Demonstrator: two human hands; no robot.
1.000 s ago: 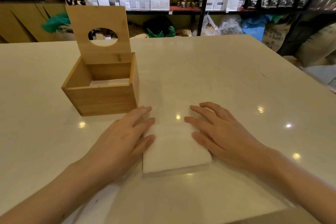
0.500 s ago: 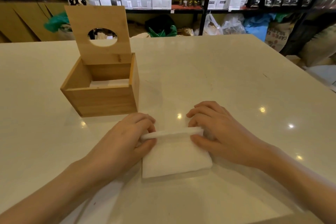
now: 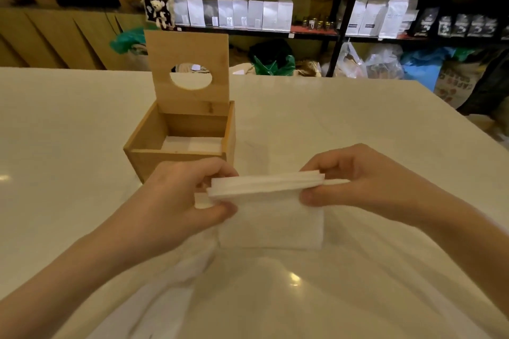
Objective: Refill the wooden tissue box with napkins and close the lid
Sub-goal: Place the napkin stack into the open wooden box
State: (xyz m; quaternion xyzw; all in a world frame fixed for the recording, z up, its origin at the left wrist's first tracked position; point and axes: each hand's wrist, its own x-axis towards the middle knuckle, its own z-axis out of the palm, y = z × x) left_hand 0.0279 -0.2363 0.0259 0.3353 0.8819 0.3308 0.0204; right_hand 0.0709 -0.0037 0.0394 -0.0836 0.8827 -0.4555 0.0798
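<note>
A white stack of napkins (image 3: 264, 187) is held up off the table, its far edge raised and tilted. My left hand (image 3: 179, 195) grips its left end and my right hand (image 3: 363, 181) pinches its right end. Just beyond my left hand stands the wooden tissue box (image 3: 143, 140), open on top, with some white napkins lying at its bottom. Its lid (image 3: 190, 60), with an oval hole, stands upright at the back of the box.
The pale table (image 3: 358, 124) spreads wide to the right and left of the box. Behind it are dark shelves (image 3: 336, 33) with white and black bags, and plastic bags and sacks on the floor.
Both hands went from resting flat beside the napkin stack to gripping its ends and lifting it off the table. The view moved closer to the box.
</note>
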